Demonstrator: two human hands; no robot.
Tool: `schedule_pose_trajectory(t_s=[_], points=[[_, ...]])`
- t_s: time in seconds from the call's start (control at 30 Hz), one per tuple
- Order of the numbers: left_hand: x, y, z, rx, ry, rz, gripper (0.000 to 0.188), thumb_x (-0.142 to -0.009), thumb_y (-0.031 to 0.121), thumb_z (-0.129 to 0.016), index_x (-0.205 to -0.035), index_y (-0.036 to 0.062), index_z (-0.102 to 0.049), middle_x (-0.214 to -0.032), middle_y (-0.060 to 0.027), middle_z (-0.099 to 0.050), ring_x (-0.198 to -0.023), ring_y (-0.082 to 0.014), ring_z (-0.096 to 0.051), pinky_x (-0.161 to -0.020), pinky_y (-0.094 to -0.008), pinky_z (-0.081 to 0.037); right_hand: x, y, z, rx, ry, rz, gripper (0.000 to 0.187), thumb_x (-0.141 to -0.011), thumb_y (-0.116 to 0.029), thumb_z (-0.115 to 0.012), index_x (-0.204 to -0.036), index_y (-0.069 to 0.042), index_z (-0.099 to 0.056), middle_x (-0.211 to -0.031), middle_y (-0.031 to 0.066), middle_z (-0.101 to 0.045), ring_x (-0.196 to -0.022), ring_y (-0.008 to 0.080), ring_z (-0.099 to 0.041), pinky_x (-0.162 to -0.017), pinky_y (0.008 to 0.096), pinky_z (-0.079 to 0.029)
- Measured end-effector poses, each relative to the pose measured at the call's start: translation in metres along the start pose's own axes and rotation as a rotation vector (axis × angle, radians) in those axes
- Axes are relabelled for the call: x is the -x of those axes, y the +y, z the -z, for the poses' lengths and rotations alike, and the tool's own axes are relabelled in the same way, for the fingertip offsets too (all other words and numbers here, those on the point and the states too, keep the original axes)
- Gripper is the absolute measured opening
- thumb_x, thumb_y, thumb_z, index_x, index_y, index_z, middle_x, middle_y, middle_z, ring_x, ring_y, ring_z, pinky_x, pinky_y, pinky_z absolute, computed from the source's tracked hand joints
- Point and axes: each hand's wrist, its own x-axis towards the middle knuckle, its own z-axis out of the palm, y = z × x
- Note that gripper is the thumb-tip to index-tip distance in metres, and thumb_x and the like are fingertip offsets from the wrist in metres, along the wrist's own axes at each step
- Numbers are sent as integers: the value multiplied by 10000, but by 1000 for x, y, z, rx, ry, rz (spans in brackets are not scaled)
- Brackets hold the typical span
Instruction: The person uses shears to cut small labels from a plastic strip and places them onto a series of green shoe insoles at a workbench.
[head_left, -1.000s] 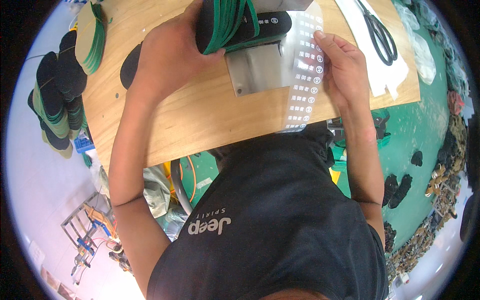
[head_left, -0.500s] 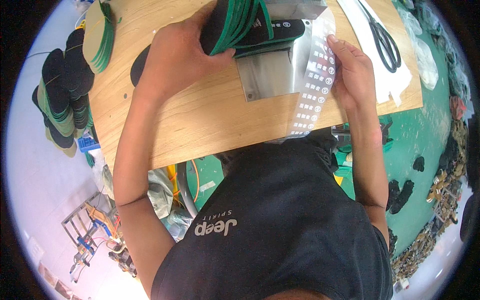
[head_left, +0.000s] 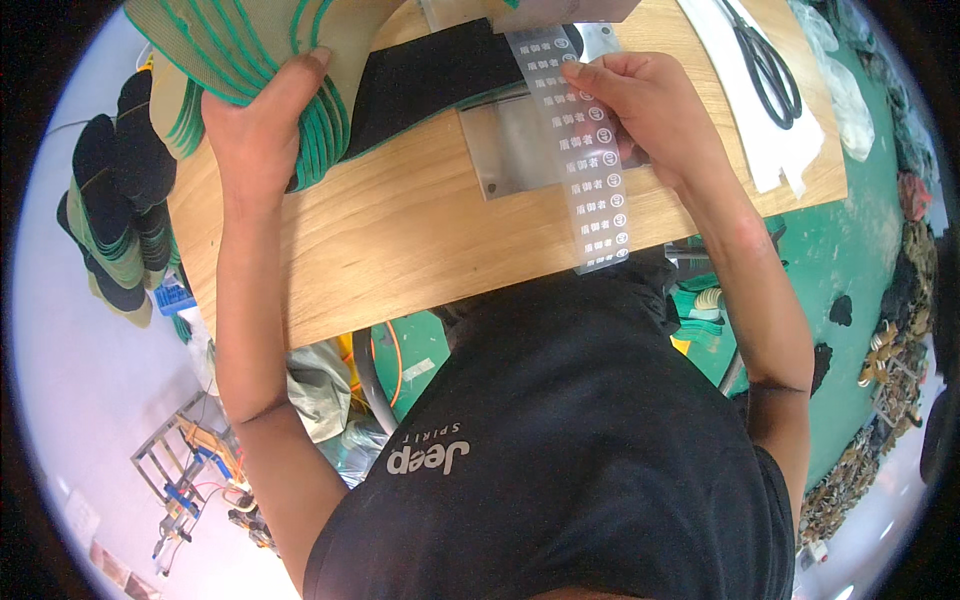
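Observation:
My left hand [head_left: 262,135] is closed round a fanned stack of green-edged insoles [head_left: 215,45], lifted at the table's left with beige faces showing. My right hand [head_left: 655,115] pinches a clear strip of printed labels [head_left: 597,185] between thumb and fingers. That strip crosses a black insole [head_left: 430,85] and hangs down past the table's near edge. The black insole lies partly over a shiny metal plate [head_left: 515,150], its left part hidden behind the held stack. A grey metal part [head_left: 575,10] at the top edge hides some of the insole.
Black-handled scissors [head_left: 772,80] rest on white sheets [head_left: 790,165] at the wooden table's [head_left: 380,260] right side. Another insole stack [head_left: 172,115] sits at the left edge. Beyond it are piles of black insoles [head_left: 95,165]. Clear plastic bags [head_left: 850,120] lie to the right.
My left hand has moved left and tilted the insole stack, now showing its beige faces. My right hand has shifted left, bringing the label strip's upper part over the black insole.

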Motion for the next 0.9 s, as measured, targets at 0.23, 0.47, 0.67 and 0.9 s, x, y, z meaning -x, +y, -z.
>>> schedule_pose_trajectory(t_s=[0.23,0.47,0.67,0.9], points=[[3,-7,4,-54,-49,-24,390,-694,96,-718,-1046,-22,-597,-1025,-82,-621,-943,-184,-571,-887,-311,-419,-1,-4,-6,48,-2,-16,332,-863,-304,-628,-753,9,-656,-579,31,-581,-452,80,-514,-398,223,-387],[4,-10,6,-98,-21,-83,360,-699,90,-724,-1024,-11,-604,-1006,-70,-623,-932,-181,-569,-881,-301,-415,-2,-4,-6,83,16,-15,334,-860,-306,-634,-742,6,-654,-564,32,-574,-446,79,-511,-388,224,-380],[4,-10,6,-88,-23,-115,365,-706,112,-737,-1023,-7,-603,-1006,-66,-621,-927,-177,-566,-879,-294,-414,-3,-2,-6,42,18,-16,313,-854,-294,-642,-747,-1,-656,-566,31,-578,-443,80,-512,-375,219,-369],[7,-16,8,-138,-39,-126,349,-710,127,-740,-1003,-18,-617,-980,-65,-639,-898,-173,-584,-857,-287,-431,-2,-5,-6,33,10,-21,298,-856,-278,-636,-739,-5,-650,-565,34,-582,-443,79,-514,-380,215,-371]])
